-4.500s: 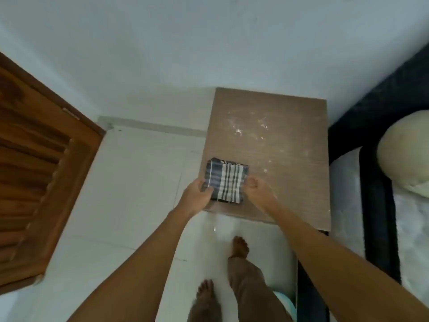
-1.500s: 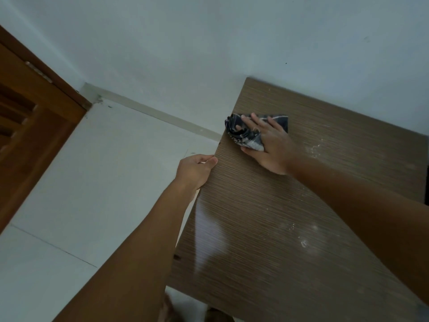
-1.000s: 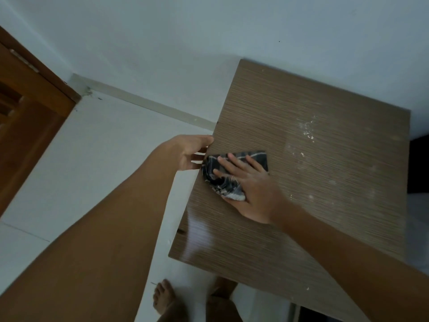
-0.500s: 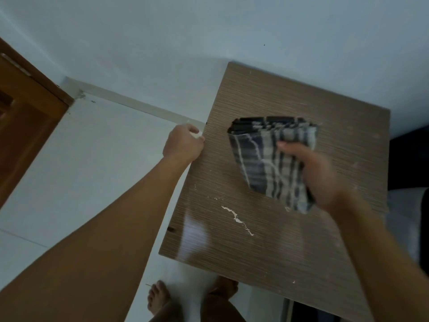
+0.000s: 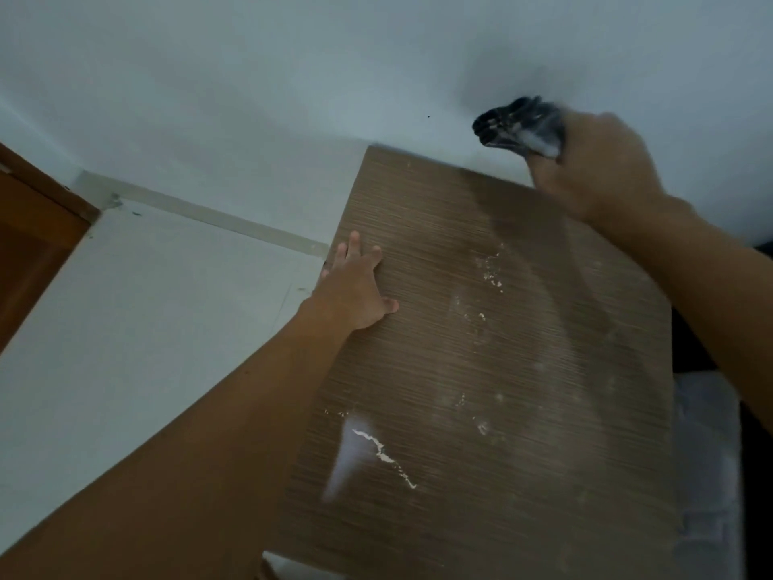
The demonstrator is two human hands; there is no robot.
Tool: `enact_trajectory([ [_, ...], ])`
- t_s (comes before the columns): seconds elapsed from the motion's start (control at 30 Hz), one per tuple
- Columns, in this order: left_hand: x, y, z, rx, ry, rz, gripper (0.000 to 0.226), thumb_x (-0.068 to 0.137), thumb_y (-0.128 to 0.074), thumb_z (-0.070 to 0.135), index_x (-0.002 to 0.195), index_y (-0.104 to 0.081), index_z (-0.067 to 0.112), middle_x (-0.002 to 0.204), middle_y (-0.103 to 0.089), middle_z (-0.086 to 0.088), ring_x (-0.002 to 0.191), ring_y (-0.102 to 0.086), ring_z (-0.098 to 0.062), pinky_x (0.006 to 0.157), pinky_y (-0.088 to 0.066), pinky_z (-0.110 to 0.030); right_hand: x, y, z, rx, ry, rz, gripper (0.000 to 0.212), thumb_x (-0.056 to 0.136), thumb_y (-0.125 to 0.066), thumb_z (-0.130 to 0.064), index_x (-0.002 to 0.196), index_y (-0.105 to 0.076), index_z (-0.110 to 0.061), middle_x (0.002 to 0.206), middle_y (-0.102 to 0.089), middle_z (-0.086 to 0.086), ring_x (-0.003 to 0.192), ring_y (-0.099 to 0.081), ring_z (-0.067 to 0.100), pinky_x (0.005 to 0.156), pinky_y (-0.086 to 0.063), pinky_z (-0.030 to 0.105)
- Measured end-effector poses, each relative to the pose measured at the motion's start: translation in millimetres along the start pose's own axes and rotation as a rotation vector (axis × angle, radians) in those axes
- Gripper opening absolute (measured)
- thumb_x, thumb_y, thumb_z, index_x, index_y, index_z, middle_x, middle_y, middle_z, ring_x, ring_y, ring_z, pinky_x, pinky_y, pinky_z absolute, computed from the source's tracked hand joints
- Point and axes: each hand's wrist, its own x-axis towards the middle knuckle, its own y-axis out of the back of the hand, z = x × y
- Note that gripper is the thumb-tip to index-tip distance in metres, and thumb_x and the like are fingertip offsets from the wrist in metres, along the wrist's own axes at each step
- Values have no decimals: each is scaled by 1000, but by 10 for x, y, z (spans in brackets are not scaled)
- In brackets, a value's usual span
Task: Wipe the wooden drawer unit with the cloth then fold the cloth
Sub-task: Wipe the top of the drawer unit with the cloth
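The brown wooden drawer unit (image 5: 523,370) shows only its top, which carries white dust smears and crumbs. My left hand (image 5: 355,286) lies flat on the top near its left edge, fingers spread. My right hand (image 5: 598,169) is raised near the top's far right corner, in front of the wall, and grips the folded blue-and-white checked cloth (image 5: 518,127). The cloth is blurred and bunched, held clear of the surface.
A white wall (image 5: 376,77) runs behind the unit. White floor tiles (image 5: 146,307) lie to the left, with a brown wooden door (image 5: 29,236) at the far left. A white mattress edge (image 5: 707,454) borders the unit's right side.
My right hand has swung the cloth up and to the far right corner, off the top. My left hand moved from gripping the left edge to lying flat on the top.
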Motion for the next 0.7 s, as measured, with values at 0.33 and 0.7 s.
enact_trajectory([
  [0.33,22,-10,16,4,39,-22,93,86,-70,35,156,-9,24,163,16,-3,150,8,-22,121,-9,-47,-46,-931,452,66,-29,-500,75,96,-52,-38,155,-7,-26,161,-19,4,146,-10,25,112,2,44],
  [0.7,27,24,39,-1,44,-33,96,84,-73,34,156,-10,24,163,16,-3,150,8,-23,120,-11,-49,-544,-1191,400,159,-30,-350,73,93,-55,-41,154,-16,-31,161,-17,0,147,-3,21,116,2,40],
])
